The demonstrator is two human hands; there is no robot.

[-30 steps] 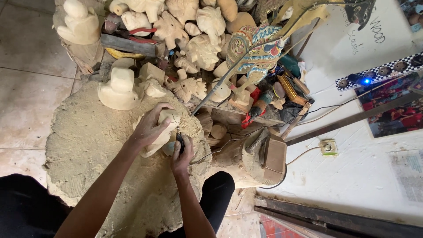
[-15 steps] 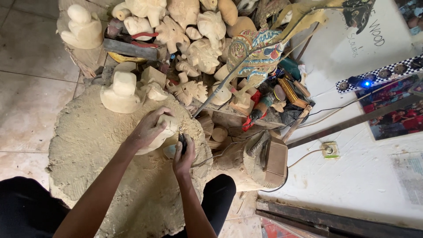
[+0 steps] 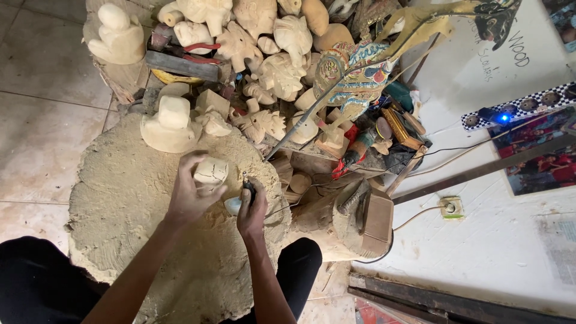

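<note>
My left hand (image 3: 191, 201) grips the wood block (image 3: 210, 171) over the sawdust mound (image 3: 132, 204), just below the pale blank (image 3: 170, 123). Right hand (image 3: 252, 210) is closed on a small carving tool (image 3: 247, 187), tip beside the block. Block looks rough-shaped; detail left, I'd say. Versus 1 s ago: block turned, more exposed.

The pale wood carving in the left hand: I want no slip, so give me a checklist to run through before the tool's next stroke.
1. Left hand wraps the wood carving firmly: ok.
2. Right hand closed on the dark-handled tool: ok.
3. Tool tip clear of the left fingers: cannot tell, tip too small.
4. Carving held over the sawdust-covered block: ok.
5. Unfinished figure clear of both hands: ok.
6. Cord clear of the hands: ok.
</note>
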